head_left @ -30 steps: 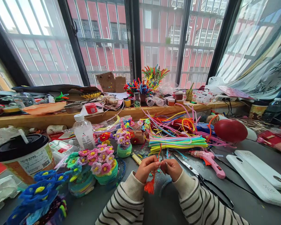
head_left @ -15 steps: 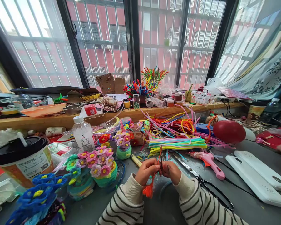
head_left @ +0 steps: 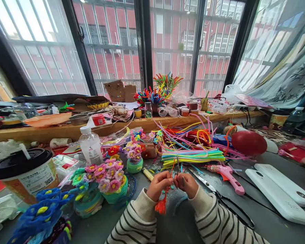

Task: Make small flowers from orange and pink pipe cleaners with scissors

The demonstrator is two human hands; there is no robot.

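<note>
My left hand (head_left: 159,185) is closed on an orange pipe cleaner (head_left: 165,194), pinched between thumb and fingers. One thin end sticks up above the fingers, and a fluffy orange-red bunch (head_left: 161,206) hangs below them. Close beside it, my right hand (head_left: 187,184) grips a slim pointed metal tool (head_left: 178,161), its tip pointing up and away. Fingers cover most of the tool, so I cannot tell whether it is scissors or tweezers. Beyond both hands lies a bundle of pastel and yellow pipe cleaners (head_left: 193,155).
Pots of pipe-cleaner flowers (head_left: 110,176) and a lidded cup (head_left: 27,173) crowd the left. To the right lie large black-handled scissors (head_left: 209,186), a pink glue gun (head_left: 228,176) and two white power banks (head_left: 277,196). A wooden ledge (head_left: 117,126) holds jars and bowls.
My right hand has drawn slightly away from the left, and the metal tool's tip has shifted right, apart from the orange end. My left hand keeps its hold almost unmoved.
</note>
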